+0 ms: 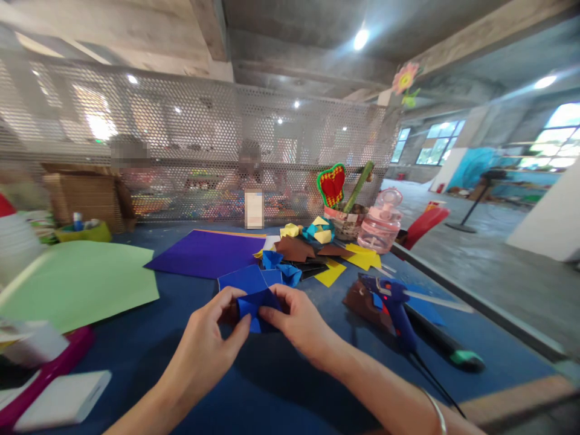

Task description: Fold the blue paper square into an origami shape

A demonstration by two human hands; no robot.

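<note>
While both hands pinch blue paper [254, 307], a basket [347, 225] (woven) holds a stalk [357, 187].

head camera looks forward and down, close over the table [136, 356].

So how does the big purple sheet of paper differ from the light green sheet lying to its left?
The purple paper sheet is dark and lies further back, near the table's middle; the light green paper sheet is pale and sits closer, at the left. The purple one shows straight edges and sharp corners, while the green one's outline looks irregular, with angled cuts. Both lie flat and unfolded on the blue tabletop, untouched by either hand.
</note>
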